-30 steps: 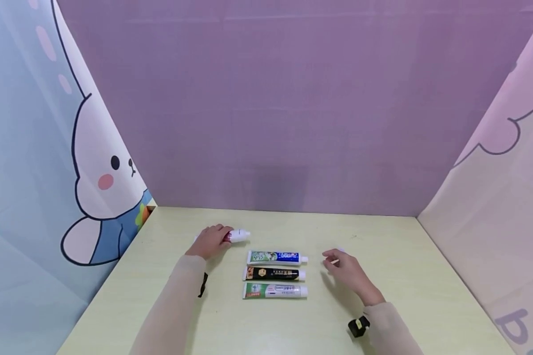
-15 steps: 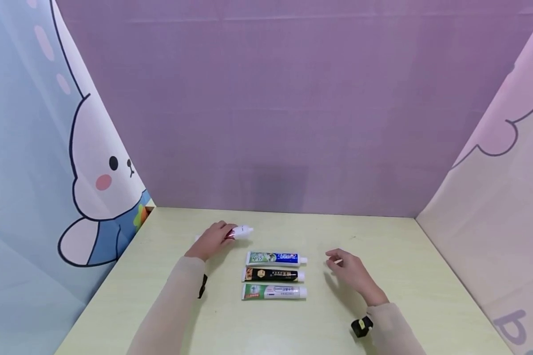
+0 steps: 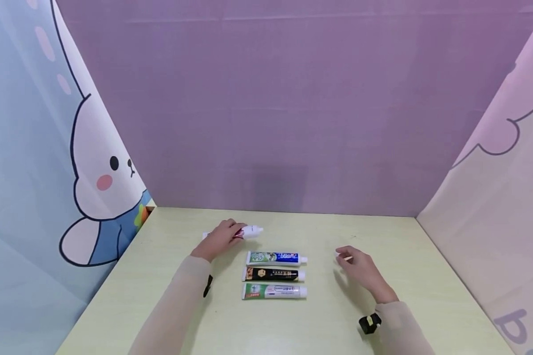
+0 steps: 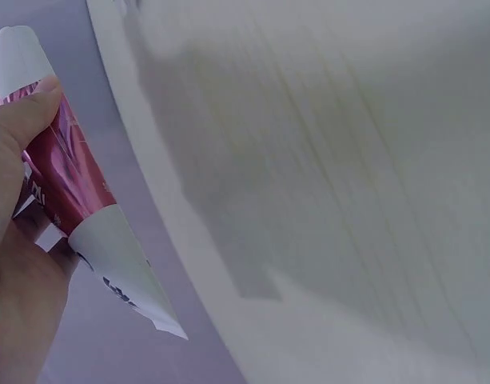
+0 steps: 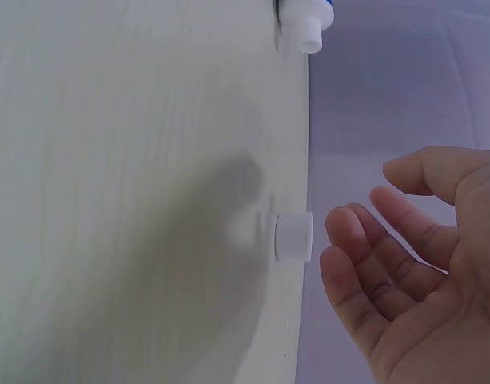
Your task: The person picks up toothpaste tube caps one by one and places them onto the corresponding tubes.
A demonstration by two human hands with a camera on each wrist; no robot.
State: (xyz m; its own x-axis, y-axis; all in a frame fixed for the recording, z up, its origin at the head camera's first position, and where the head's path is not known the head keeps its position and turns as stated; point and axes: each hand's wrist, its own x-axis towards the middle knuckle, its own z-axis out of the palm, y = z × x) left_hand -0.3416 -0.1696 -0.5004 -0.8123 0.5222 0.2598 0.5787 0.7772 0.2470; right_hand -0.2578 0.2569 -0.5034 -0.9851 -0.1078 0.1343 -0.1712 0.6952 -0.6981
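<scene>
My left hand (image 3: 219, 240) grips a white and red toothpaste tube (image 4: 77, 160), its narrow white end pointing right in the head view. In the left wrist view the thumb lies across the tube's red part, and the tube is apart from the table. My right hand (image 3: 360, 267) hovers over the right side of the table, fingers loosely bent and holding nothing. Near its fingertips in the right wrist view, a small white cap (image 5: 294, 237) stands on the table. Between the hands lies a blue and green toothpaste tube (image 3: 275, 258) with a narrow white nozzle (image 5: 310, 36).
Below the blue and green tube lie a black toothpaste tube (image 3: 275, 274) and a green and white toothpaste tube (image 3: 275, 291), roughly parallel. The pale table (image 3: 257, 330) ends at a purple backdrop (image 3: 266, 108). Printed cloth walls (image 3: 22, 197) stand on both sides.
My left hand has moved right and slightly farther from me, carrying the white and red toothpaste tube. The right hand has shifted a little to the right. The three lying tubes have stayed put.
</scene>
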